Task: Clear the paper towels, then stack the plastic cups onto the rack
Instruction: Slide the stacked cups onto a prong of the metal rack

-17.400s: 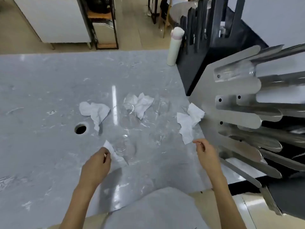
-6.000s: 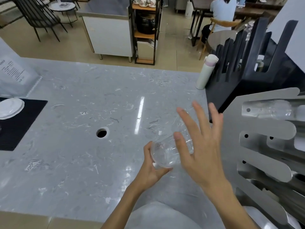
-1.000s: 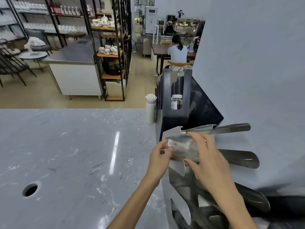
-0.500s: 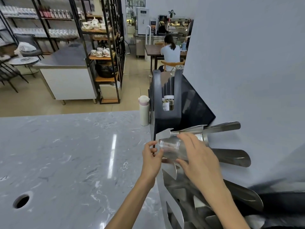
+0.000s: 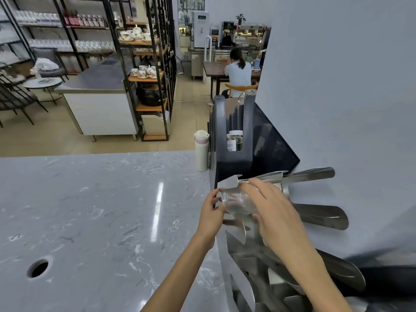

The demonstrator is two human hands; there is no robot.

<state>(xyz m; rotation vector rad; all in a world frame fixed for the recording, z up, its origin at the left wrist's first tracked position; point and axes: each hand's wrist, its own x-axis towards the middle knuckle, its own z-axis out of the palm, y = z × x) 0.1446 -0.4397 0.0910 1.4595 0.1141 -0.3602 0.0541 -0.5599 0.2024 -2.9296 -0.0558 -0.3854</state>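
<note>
A clear plastic cup (image 5: 236, 200) lies on its side at the top opening of the steel rack (image 5: 319, 216), its base toward me and to the left. My left hand (image 5: 211, 213) pinches the cup's base end with thumb and fingers. My right hand (image 5: 272, 210) wraps over the cup's top and right side, hiding its mouth. The rack's curved metal chutes fan out to the right against the grey wall. No paper towels show on the grey marble counter (image 5: 101, 210).
A white thermos bottle (image 5: 201, 150) stands at the counter's far edge beside a black slotted holder (image 5: 234, 140) with a labelled jar in it. A round hole (image 5: 37, 268) sits in the counter at the lower left. A person sits at a table in the room beyond.
Both hands stay on the cup at the rack's top opening, shifted slightly. My view has swung a little. Earlier, paper towels and cups lay on the counter; none lie there now.
</note>
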